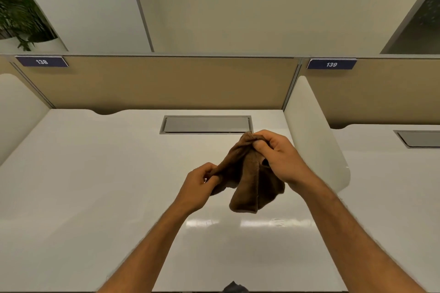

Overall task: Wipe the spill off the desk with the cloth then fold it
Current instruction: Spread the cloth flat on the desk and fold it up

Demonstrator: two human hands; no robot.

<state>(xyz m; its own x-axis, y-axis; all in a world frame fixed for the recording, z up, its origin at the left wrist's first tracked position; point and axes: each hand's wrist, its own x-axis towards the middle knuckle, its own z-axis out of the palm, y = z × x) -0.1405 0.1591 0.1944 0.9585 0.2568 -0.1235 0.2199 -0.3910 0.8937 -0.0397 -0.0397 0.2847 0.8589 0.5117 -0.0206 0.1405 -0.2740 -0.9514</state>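
Fingers (258,144) of my right hand (278,159) are curled tight round a bunched top corner of the brown cloth (245,181), while my left hand (200,183) pinches another edge lower and to the left, so the cloth hangs in loose folds above the white table (95,185), right of centre in the frame. I judge this two-point hold is meant to find the edges and stretch the cloth flat for folding. I can make out only a faint smear among the glare just below the cloth, so wiping looks about done.

White desk (95,197), glossy; grey cable hatch (206,124) set flush near back edge
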